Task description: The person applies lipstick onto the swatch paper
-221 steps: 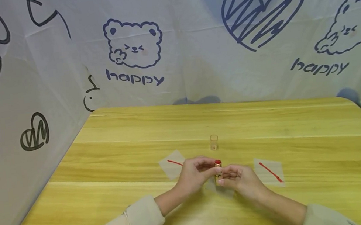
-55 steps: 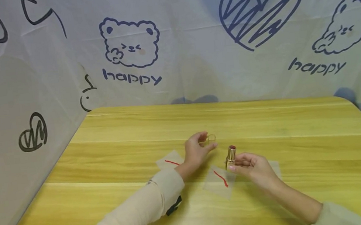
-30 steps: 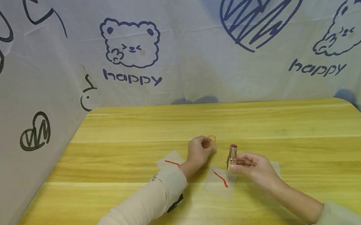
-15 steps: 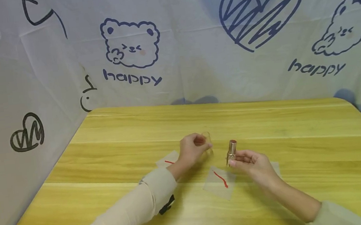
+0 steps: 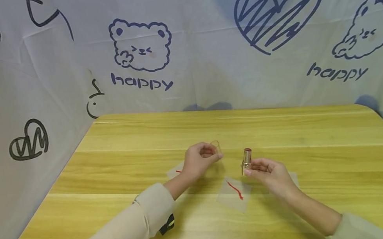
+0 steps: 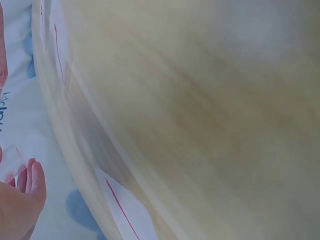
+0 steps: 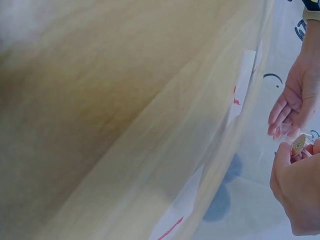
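Note:
My left hand (image 5: 197, 160) pinches a clear lipstick cap (image 5: 217, 147) between thumb and fingers, lifted above the table. In the left wrist view the transparent cap (image 6: 12, 162) shows at the fingertips. To the right, my right hand (image 5: 272, 175) grips the base of a gold lipstick (image 5: 247, 159), which stands nearly upright with its dark red tip at the top. From the right wrist view, the round underside of the lipstick (image 7: 298, 144) is visible in the fingers. A gap separates cap and lipstick in the head view.
A pale paper square (image 5: 234, 194) with a red stroke lies below the hands on the wooden table (image 5: 110, 152). Another slip (image 5: 175, 171) is partly behind the left hand, and a third (image 5: 293, 179) behind the right. Printed cloth (image 5: 205, 54) hangs behind the table.
Earlier both hands were on the lipstick while the cap stood on the table. My left hand has since taken hold of the cap, lifted it and drawn it left. The right hand keeps the lipstick.

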